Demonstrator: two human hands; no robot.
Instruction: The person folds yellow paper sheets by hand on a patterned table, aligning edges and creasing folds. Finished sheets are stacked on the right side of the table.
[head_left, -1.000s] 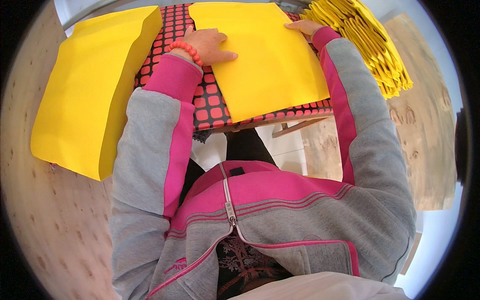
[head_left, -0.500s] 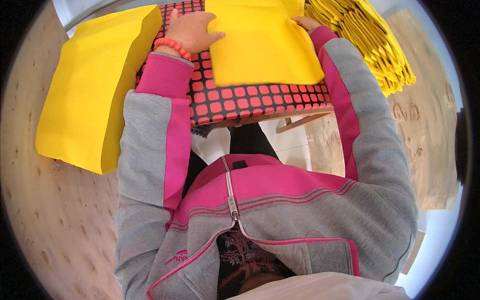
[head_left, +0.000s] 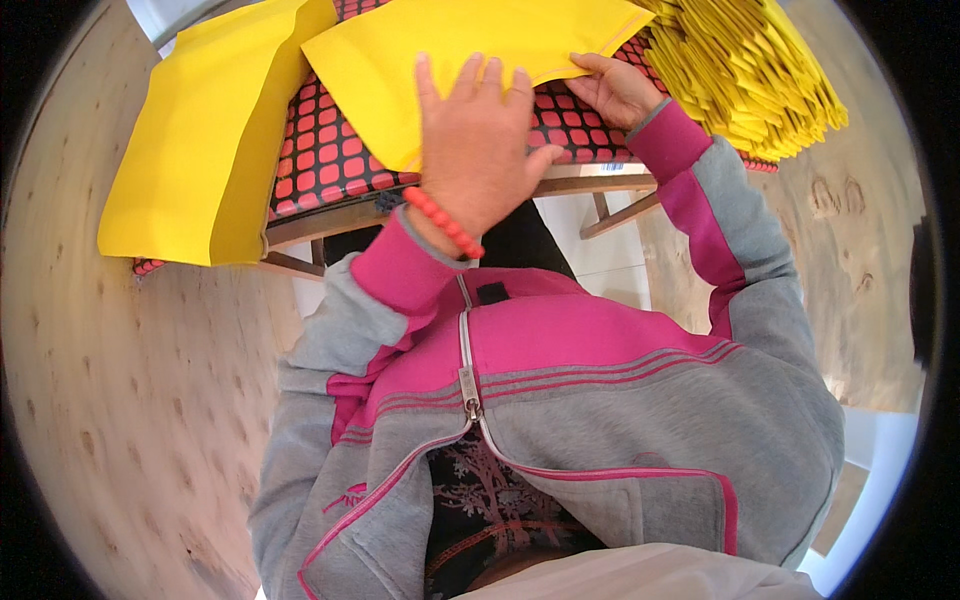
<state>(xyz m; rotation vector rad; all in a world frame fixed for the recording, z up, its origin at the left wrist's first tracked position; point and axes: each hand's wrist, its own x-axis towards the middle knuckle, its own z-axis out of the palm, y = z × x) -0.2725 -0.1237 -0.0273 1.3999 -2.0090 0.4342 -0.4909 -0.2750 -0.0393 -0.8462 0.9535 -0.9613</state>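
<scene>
A flat piece of yellow cloth-like sheet [head_left: 375,75] lies turned at a slant across the table, one corner pointing toward me. My left hand [head_left: 475,150] rests on its near edge, fingers stretched out and apart, palm down. At the sheet's right part, my right hand [head_left: 615,90] has its edge pinched between thumb and fingers, palm partly turned up. To the left sits a thick, neatly squared stack of yellow sheets [head_left: 190,140]. Another pile, of folded yellow pieces [head_left: 750,80], fans out on the right with many layered edges showing.
The small table wears a black cover with red squares [head_left: 310,165], over a wooden frame [head_left: 340,218]. Its near edge lies just beyond my lap. Wooden boards [head_left: 110,400] extend at the left, and another wooden surface [head_left: 800,260] at the right.
The yellow sheet has swung from nearly straight to slanted, its near corner shifting left. My left hand moved right and nearer, onto the sheet; my right hand came slightly nearer along its edge.
</scene>
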